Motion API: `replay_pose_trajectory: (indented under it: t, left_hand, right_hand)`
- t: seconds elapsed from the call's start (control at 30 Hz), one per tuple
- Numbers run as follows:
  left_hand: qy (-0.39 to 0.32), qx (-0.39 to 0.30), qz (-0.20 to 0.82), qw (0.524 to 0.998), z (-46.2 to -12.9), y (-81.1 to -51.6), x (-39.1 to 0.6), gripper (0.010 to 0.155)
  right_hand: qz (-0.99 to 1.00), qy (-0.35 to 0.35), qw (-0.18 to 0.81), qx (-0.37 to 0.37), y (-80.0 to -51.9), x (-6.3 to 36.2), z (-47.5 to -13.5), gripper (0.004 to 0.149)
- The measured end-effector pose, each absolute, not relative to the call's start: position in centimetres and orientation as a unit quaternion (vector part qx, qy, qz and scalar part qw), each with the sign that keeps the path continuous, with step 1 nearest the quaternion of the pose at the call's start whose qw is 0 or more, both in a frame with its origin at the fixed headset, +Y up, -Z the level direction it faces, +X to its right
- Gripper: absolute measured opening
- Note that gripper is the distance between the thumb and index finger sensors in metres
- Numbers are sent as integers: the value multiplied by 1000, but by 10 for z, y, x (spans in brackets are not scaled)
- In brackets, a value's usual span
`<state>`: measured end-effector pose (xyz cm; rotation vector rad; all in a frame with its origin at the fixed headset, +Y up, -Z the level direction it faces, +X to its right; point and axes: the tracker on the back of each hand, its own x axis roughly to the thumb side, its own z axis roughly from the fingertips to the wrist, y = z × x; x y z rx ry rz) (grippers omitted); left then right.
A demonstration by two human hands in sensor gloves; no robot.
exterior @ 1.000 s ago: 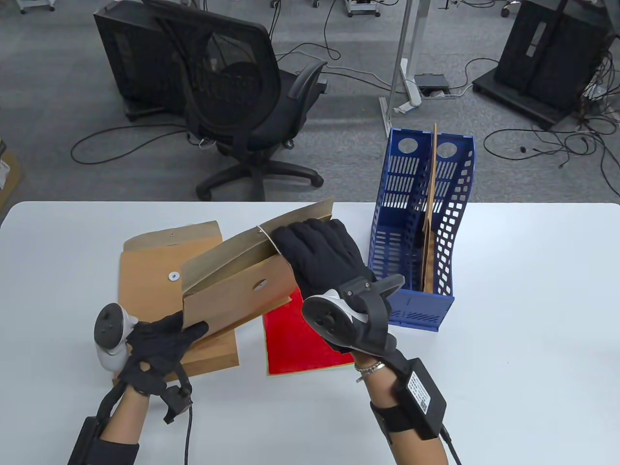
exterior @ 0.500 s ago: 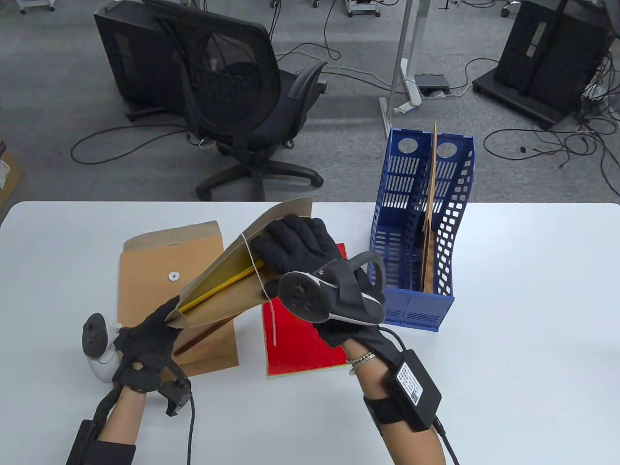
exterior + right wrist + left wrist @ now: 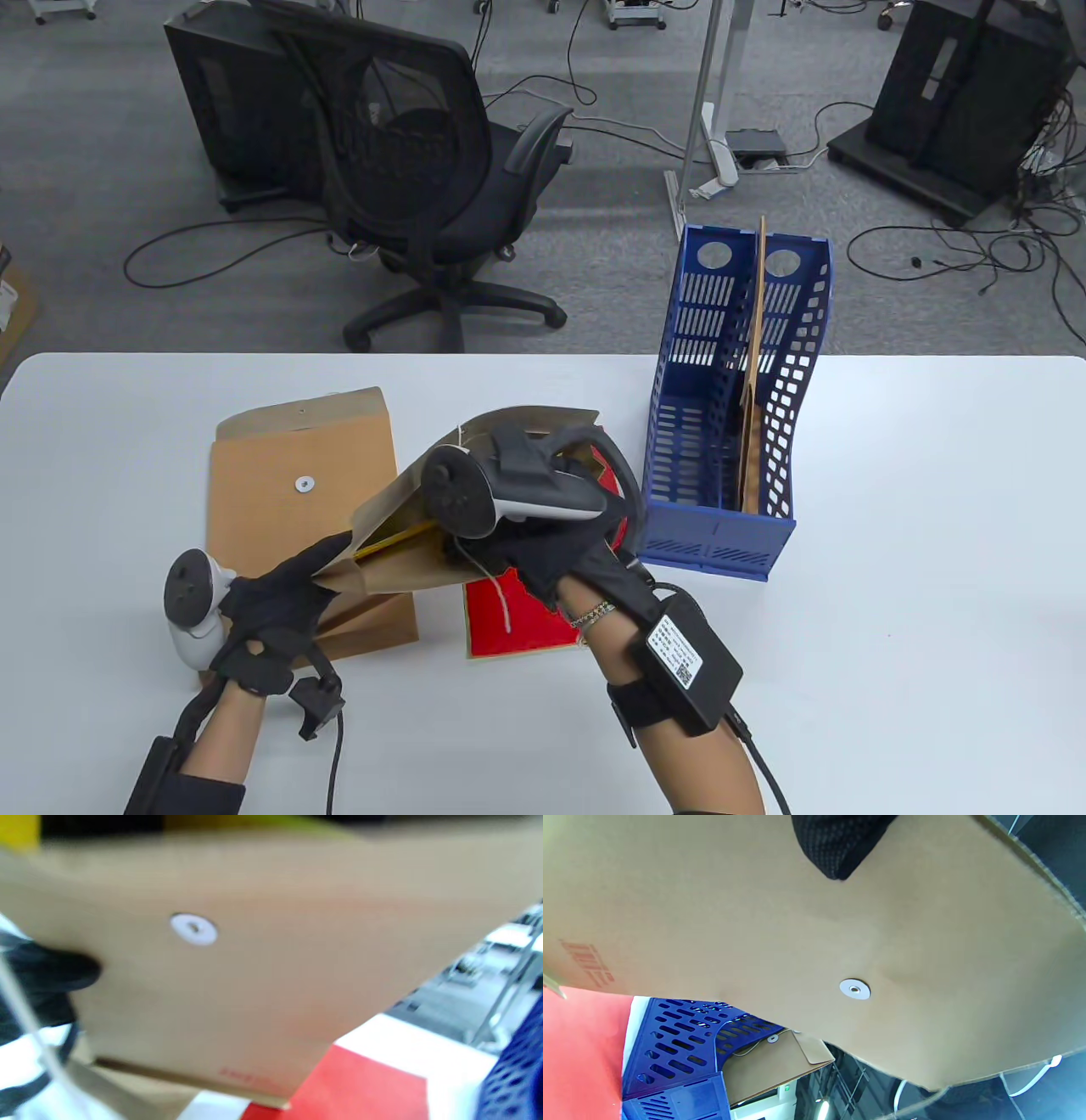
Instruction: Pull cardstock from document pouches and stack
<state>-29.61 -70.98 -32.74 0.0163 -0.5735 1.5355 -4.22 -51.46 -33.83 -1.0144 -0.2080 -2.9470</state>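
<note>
My left hand [image 3: 327, 559] grips the bottom corner of a kraft document pouch [image 3: 403, 576] and holds it tilted above the table. One fingertip [image 3: 835, 851] presses the pouch's face [image 3: 797, 942]. The pouch's mouth is open and shows a yellow cardstock edge [image 3: 392, 538]. My right hand [image 3: 547, 560] is at that mouth under its tracker; its fingers are hidden, so I cannot tell what they hold. The blurred right wrist view shows the pouch [image 3: 254, 984] from outside. A red cardstock [image 3: 522, 637] lies flat on the table beneath.
A second kraft pouch [image 3: 288, 509] lies flat at the left, partly under the held one. A blue file holder [image 3: 721, 526] stands at the right with another pouch [image 3: 751, 407] upright in it. The held pouch's white string [image 3: 499, 598] dangles over the red sheet.
My right hand turned over and moved left and down from the flap to the pouch's mouth. The pouch swung lower and its flap folded over. My left hand kept its grip.
</note>
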Motion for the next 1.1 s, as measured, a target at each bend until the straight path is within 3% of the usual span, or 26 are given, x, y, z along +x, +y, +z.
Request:
replay_pose_trajectory:
  t: [0.13,0.23,0.37,0.47,0.6,0.8,0.97,1.1]
  left_hand:
    - [-247,10,689,681,-328,-714,-299,45]
    - [-249,10,687,683,-328,-712,-298,48]
    - [-243,-6,666,705,-329,-710,-300,55]
    - [-231,-7,662,713,-329,-712,-304,51]
    - [-222,3,676,703,-328,-712,-309,48]
    - [-206,14,699,684,-327,-710,-322,48]
    - [-158,17,728,667,-326,-715,-336,48]
    - [-127,5,754,644,-326,-719,-351,49]
  right_hand:
    - [-935,-87,-44,-340,-522,-43,-349,52]
    - [-936,-53,-66,-342,-519,-43,-351,43]
    - [-931,1,-68,-358,-506,-41,-344,40]
    - [-926,51,-80,-365,-487,-35,-335,39]
    - [-921,168,-97,-339,-453,-17,-318,39]
    - [-878,396,-143,-226,-412,25,-283,40]
    - [-829,514,-183,-126,-399,61,-260,43]
    - [-783,581,-206,-84,-406,82,-245,46]
